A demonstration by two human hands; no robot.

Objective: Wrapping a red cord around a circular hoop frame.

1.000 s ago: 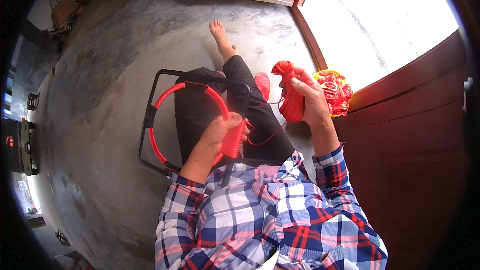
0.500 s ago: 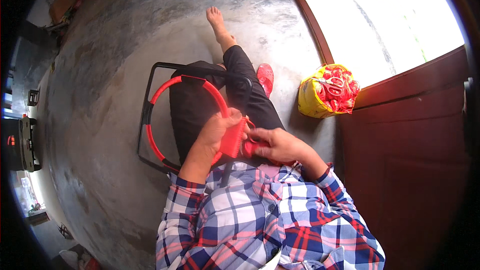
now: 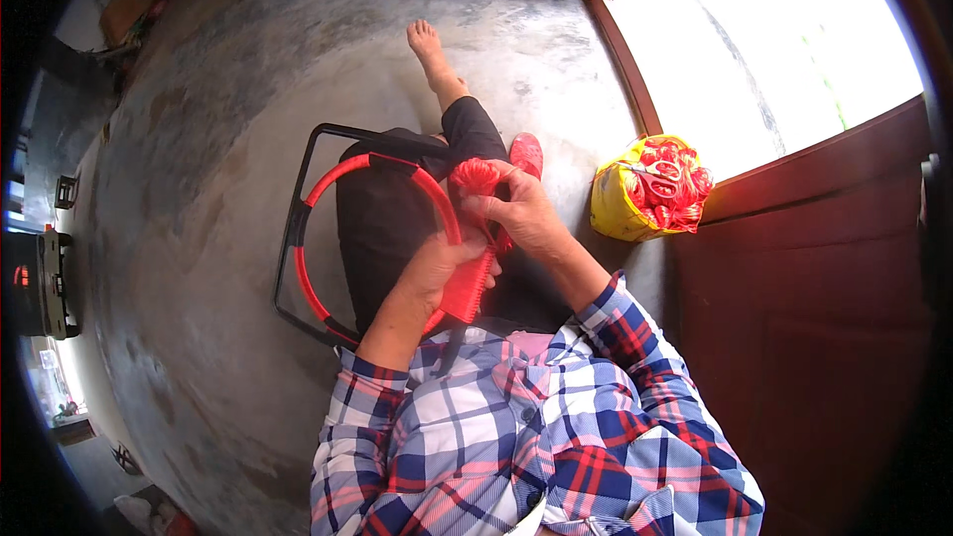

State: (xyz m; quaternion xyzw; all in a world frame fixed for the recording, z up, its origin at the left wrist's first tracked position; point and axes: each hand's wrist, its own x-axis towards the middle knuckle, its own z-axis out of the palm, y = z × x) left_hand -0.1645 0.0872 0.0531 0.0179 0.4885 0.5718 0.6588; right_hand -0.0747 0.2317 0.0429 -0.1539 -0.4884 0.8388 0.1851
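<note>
My left hand is closed around the right side of a round hoop wrapped in red with black sections. Next to its fingers, a flat red woven band with a ridged edge hangs along the hoop. A black metal frame surrounds the hoop, over my lap. Just above the left hand, my right hand pinches a bundle of red cord. Its fingertips are partly hidden by the bundle, and some red strands hang below.
A yellow bag full of red cord bundles stands on the concrete floor to my right, with scissors lying on top. Beyond it are a dark red door and a bright doorway. A red shoe is by my leg.
My right hand has moved up and away from my body, bringing the red cord bundle above the left hand. The left hand keeps its hold and has shifted only slightly.
</note>
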